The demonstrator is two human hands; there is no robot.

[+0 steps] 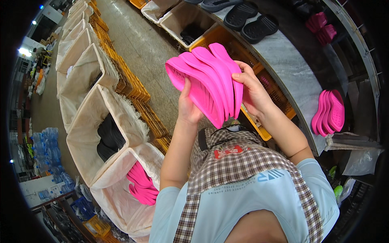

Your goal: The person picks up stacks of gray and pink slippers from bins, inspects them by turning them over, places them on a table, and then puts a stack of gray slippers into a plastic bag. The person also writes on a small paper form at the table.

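A stack of several bright pink foam shoe soles (206,83), nested into one another and fanned slightly at the top, is held up in front of my body. My left hand (190,106) grips the stack's left side, the thumb on the outermost sole and the fingers hidden underneath. On the other side my right hand (253,90) is closed round the edge of the rightmost sole, its thumb and forefinger showing. The soles stand tilted, with their narrower ends toward me.
On the right, a curved grey conveyor (291,69) carries black soles (259,28) and another pink stack (329,112). Yellow crates (289,111) sit beneath it. Cloth-lined bins (87,156) line the left, one holding black pieces (110,139), another pink soles (142,184).
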